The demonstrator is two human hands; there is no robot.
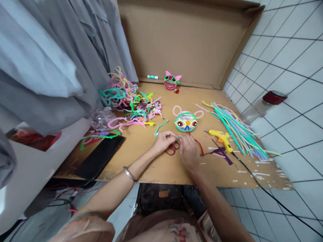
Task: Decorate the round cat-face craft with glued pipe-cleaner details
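My left hand [165,140] and my right hand [188,150] meet over the table, fingertips pinched together. Between them shows a small teal bit of pipe cleaner [178,137], mostly hidden by the fingers. Dark red loops [172,149], like scissor handles, lie beneath the hands. Just beyond is a round animal face [186,121] of pipe cleaners, with pink ear loops, red-rimmed eyes and an orange nose. A curved teal pipe cleaner [161,126] lies past my left hand. Beside my right hand runs a red strip [198,143].
A yellow glue gun [220,138] with a trailing black cord and a bundle of straight pipe cleaners [237,129] lie right. Tangled pipe cleaners [123,94] pile up left, near a black phone [100,158]. A finished-looking face [171,80] stands by the cardboard wall [185,39].
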